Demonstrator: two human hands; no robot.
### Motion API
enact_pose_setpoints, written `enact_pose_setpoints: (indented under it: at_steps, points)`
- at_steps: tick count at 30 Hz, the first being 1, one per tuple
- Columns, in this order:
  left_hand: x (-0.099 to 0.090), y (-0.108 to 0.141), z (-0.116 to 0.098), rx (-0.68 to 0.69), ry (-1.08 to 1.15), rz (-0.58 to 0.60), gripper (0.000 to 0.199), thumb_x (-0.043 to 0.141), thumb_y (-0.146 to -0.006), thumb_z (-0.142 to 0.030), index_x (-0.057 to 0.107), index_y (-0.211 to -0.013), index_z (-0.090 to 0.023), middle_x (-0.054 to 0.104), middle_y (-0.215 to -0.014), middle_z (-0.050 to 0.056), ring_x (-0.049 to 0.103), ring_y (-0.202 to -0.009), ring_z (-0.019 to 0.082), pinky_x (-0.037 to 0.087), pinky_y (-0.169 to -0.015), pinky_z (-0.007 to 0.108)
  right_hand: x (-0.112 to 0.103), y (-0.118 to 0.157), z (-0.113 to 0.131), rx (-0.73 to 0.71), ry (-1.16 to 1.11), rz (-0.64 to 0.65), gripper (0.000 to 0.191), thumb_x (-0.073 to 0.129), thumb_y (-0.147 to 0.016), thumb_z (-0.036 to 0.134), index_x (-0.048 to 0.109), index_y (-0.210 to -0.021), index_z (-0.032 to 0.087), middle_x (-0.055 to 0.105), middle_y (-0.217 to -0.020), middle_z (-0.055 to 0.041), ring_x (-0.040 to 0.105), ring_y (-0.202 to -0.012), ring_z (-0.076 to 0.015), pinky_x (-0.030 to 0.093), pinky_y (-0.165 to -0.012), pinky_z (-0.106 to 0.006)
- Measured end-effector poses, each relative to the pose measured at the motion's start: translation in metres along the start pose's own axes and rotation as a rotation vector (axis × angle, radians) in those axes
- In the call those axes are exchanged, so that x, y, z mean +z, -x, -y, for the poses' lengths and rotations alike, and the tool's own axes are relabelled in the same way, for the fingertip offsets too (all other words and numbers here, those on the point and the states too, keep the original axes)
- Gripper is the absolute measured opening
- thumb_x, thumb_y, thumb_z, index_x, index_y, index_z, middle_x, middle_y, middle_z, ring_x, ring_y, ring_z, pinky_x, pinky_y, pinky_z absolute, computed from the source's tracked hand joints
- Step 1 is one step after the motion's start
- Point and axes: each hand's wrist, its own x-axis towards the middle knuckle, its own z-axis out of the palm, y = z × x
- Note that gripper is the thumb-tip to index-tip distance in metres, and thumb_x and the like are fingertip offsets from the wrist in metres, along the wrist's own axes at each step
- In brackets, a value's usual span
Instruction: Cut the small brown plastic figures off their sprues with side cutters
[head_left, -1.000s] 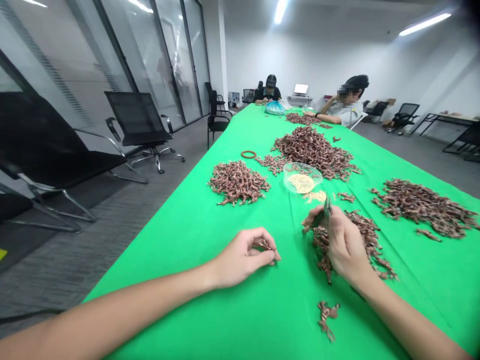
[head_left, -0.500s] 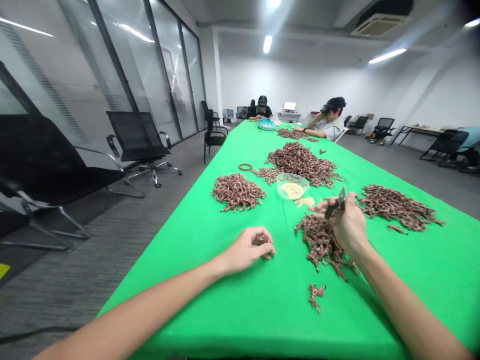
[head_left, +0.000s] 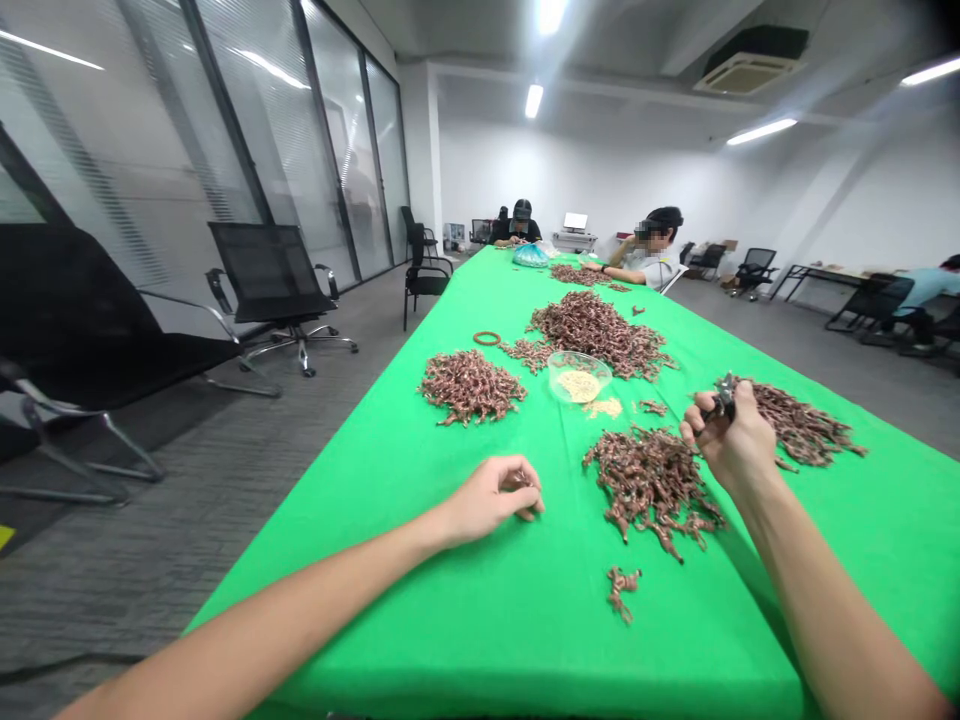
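Observation:
My left hand [head_left: 495, 502] rests low over the green cloth, fingers curled round a small brown piece [head_left: 525, 480] that they mostly hide. My right hand [head_left: 739, 440] is raised at the right, wrapped round a dark hand tool [head_left: 724, 398] that looks like small pliers or cutters. Left of that hand lies a heap of small twisted brown pieces [head_left: 649, 480], and a few such pieces [head_left: 621, 592] lie in front of it. A clear bowl [head_left: 555, 375] holds pale small bits, with more pale bits [head_left: 604, 408] spilled beside it.
The green cloth [head_left: 390, 600] covers a long table. Other brown heaps lie at the left [head_left: 472, 385], behind the bowl [head_left: 600, 330] and at the right [head_left: 806, 425]. A brown ring [head_left: 487, 339] lies behind the left heap. Two people [head_left: 652, 250] sit farther along the table.
My right hand has moved right with the tool, away from the near heap. A loose brown piece now shows between the bowl and that hand. My left hand has hardly moved.

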Motion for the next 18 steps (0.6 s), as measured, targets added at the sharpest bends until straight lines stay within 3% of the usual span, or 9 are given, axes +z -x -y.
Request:
enact_pose_setpoints:
  at_steps: [10, 18]
  points:
    - [0.000, 0.001, 0.000, 0.000, -0.083, 0.020, 0.021, 0.069, -0.083, -0.031, 0.059, -0.084, -0.013, 0.071, -0.078, 0.007, 0.064, -0.072, 0.016, 0.049, -0.070, 0.029, -0.018, -0.011, -0.010, -0.077, 0.031, -0.038, 0.041, 0.053, -0.089, 0.056, 0.055, -0.073, 0.019, 0.047, -0.071, 0.0026, 0.048, -0.052, -0.0100, 0.045, -0.038, -0.025]
    - [0.000, 0.000, 0.001, 0.004, -0.135, 0.026, 0.020, 0.068, -0.084, -0.030, 0.058, -0.085, -0.013, 0.071, -0.080, 0.008, 0.063, -0.073, 0.016, 0.048, -0.070, 0.029, -0.015, -0.010, -0.012, -0.108, 0.079, -0.052, 0.045, 0.054, -0.086, 0.062, 0.056, -0.071, 0.019, 0.050, -0.067, 0.0020, 0.050, -0.051, -0.0105, 0.045, -0.037, -0.023]
